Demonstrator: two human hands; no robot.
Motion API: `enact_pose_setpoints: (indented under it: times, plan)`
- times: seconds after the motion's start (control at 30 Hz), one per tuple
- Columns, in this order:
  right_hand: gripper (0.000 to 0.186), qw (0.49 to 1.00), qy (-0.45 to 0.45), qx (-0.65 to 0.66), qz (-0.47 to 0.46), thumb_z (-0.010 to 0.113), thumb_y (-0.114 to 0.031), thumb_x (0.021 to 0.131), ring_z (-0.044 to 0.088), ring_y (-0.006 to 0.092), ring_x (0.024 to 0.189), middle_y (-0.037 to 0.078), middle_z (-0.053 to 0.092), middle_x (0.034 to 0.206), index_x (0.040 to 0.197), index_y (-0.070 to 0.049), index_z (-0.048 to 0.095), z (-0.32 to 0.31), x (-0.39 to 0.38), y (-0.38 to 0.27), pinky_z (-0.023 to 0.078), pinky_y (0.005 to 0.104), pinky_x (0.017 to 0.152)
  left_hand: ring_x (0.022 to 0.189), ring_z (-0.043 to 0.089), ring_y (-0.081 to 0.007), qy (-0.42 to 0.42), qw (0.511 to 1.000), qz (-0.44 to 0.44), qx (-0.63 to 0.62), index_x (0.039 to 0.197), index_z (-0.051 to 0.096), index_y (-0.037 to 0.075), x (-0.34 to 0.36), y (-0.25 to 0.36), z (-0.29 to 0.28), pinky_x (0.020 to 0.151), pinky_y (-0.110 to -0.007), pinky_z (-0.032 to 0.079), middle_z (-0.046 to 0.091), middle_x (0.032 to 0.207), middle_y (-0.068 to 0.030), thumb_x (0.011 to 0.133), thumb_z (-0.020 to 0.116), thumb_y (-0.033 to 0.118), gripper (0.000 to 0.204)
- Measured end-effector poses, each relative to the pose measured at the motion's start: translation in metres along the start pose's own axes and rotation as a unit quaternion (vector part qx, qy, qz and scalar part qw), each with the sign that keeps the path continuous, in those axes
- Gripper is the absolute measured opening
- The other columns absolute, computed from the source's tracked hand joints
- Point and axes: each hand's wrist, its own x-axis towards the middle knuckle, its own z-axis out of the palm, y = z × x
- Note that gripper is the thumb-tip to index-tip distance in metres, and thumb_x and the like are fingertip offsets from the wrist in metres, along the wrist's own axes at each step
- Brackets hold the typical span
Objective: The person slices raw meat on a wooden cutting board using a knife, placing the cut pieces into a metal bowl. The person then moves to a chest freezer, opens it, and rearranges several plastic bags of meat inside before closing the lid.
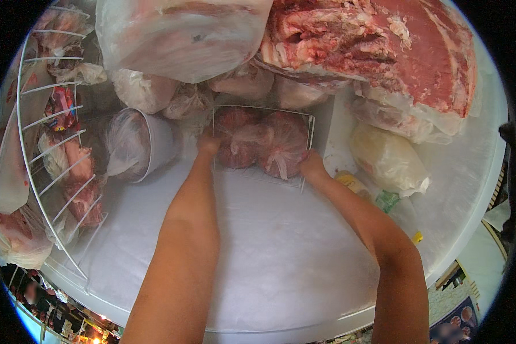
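Note:
Both my arms reach down into a white chest freezer. A white wire basket (262,107) lies deep inside it, holding bundles of dark red meat (284,135) in clear plastic bags. At the basket's left side my left hand (208,142) is closed on the wire edge. My right hand (312,164) grips the opposite side near its front corner; its fingertips are partly hidden. Just left of my left hand, a white bucket (150,146) lies tilted with a clear plastic bag (126,143) in its mouth.
A large raw meat slab (418,57) and a frosty wrapped block (183,40) lie at the far side. Along the left hangs a white wire rack (27,149) with bagged meat. A pale bag (387,160) and a yellow-labelled container (351,182) sit at right.

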Motion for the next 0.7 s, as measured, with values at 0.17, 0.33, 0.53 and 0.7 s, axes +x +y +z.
enact_pose_setpoints:
  times: [0.17, 0.33, 0.53, 0.7]
  plan:
    - [0.028, 0.998, 0.032, -0.035, -0.04, 0.063, -0.001, 0.076, 0.064, 0.0323, 0.092, 0.02, 0.064, 0.096, 0.103, 0.002, 0.056, -0.005, -0.009, -0.009, 0.05, 0.042, 0.079, 0.127, 0.053, -0.033, 0.103, 0.99, -0.096, 0.01, 0.14, 0.048, -0.001, -0.003, 0.01, 0.003, 0.109, -0.041, 0.04, 0.058, 0.136, -0.0185, 0.084, 0.073, 0.036, 0.072]
    - [0.03, 0.999, 0.046, -0.003, -0.027, 0.07, -0.007, 0.072, 0.065, 0.0395, 0.095, 0.022, 0.066, 0.095, 0.099, 0.001, 0.061, -0.006, -0.013, -0.015, 0.05, 0.0452, 0.081, 0.126, 0.055, -0.0384, 0.078, 0.997, 0.016, 0.013, 0.139, 0.049, -0.004, 0.02, -0.011, 0.014, 0.104, -0.045, 0.044, 0.057, 0.135, -0.0243, 0.085, 0.072, 0.038, 0.072]
    - [0.03, 0.997, 0.046, 0.05, -0.026, 0.069, -0.007, 0.075, 0.065, 0.0391, 0.097, 0.022, 0.067, 0.098, 0.103, 0.001, 0.06, -0.007, -0.017, -0.023, 0.051, 0.0443, 0.082, 0.121, 0.06, -0.0361, 0.028, 0.986, -0.068, -0.147, 0.138, 0.05, -0.003, -0.003, 0.004, -0.018, 0.097, -0.042, 0.049, 0.058, 0.135, -0.0255, 0.09, 0.066, 0.034, 0.063]
    - [0.031, 0.999, 0.049, 0.016, 0.016, 0.065, -0.003, 0.074, 0.064, 0.0328, 0.094, 0.021, 0.064, 0.097, 0.103, 0.002, 0.057, -0.017, -0.027, -0.033, 0.05, 0.0408, 0.079, 0.117, 0.063, -0.0358, -0.039, 0.995, -0.074, -0.054, 0.132, 0.056, -0.003, 0.001, 0.014, -0.028, 0.096, -0.042, 0.051, 0.061, 0.131, -0.0247, 0.094, 0.06, 0.036, 0.055]
